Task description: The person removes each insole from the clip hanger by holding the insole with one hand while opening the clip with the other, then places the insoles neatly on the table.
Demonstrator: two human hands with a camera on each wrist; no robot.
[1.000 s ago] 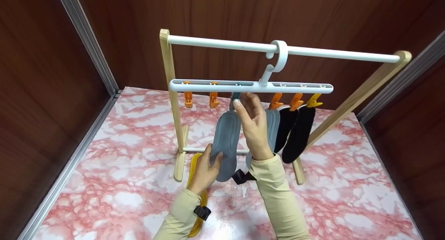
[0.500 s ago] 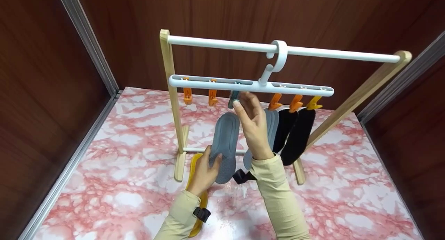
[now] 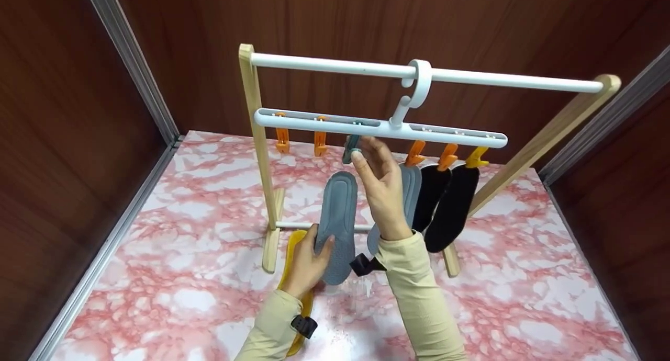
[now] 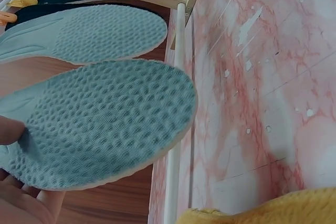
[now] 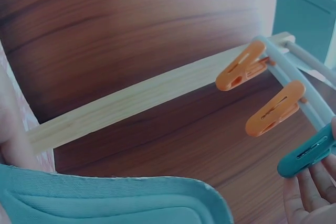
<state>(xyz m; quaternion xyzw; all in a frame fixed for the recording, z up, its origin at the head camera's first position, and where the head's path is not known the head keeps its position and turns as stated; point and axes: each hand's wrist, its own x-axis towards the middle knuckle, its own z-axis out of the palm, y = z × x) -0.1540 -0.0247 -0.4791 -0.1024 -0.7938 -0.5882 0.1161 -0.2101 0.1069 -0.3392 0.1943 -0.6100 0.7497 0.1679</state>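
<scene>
My left hand (image 3: 306, 264) grips a grey-blue insole (image 3: 339, 209) by its lower side, thumb on top. The left wrist view shows the bumpy texture of this insole (image 4: 110, 124) close up. Just above its upper end, apart from it, a teal clip (image 3: 351, 148) hangs from the white hanger (image 3: 324, 123). My right hand (image 3: 384, 193) pinches that clip between thumb and fingers; the same teal clip (image 5: 307, 155) sits at the right edge of the right wrist view. Behind the right hand hangs another grey-blue insole (image 3: 411, 188).
Two orange clips (image 3: 282, 140) hang free on the hanger's left. Two black insoles (image 3: 453, 206) hang from an orange and a yellow clip (image 3: 476, 157) on the right. A wooden-ended rack (image 3: 335, 64) carries the hanger. A yellow insole (image 3: 294, 240) lies below the left hand.
The grey-blue insole in my left hand has moved down, away from the teal clip. The hanger has tilted, its left end higher and right end lower. My right hand stays nearly still.
</scene>
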